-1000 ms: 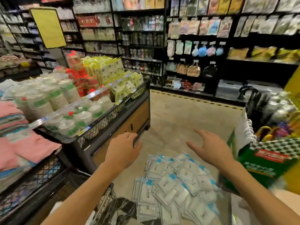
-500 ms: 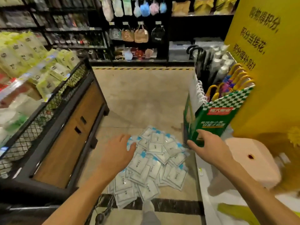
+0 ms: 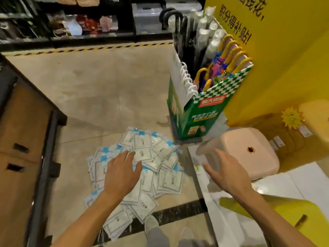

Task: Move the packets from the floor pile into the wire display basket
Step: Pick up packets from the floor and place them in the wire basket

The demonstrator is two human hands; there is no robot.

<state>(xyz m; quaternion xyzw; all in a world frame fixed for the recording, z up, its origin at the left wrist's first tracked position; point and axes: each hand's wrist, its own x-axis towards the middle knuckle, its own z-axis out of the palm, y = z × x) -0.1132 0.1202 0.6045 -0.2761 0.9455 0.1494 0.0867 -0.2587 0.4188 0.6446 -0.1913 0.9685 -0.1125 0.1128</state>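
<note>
A pile of white packets with blue corners [image 3: 160, 152] lies spread on the beige floor at the centre. My left hand [image 3: 121, 173] hovers over the middle of the pile, palm down, fingers spread and straight, holding nothing. My right hand [image 3: 226, 172] is out to the right of the pile, open with fingers spread, in front of a pink stool. The wire display basket is out of view; only the wooden base of its stand [image 3: 23, 139] shows at the left.
A green checkered box of umbrellas [image 3: 201, 111] stands just right of and behind the pile. A pink stool [image 3: 249, 148] and a yellow display wall [image 3: 284, 68] are at the right, a yellow stool [image 3: 288, 211] at lower right. My shoe [image 3: 151, 223] touches the pile's near edge.
My view has tilted down from the basket to the floor pile. Both hands have dropped lower; the left one has come over the packets.
</note>
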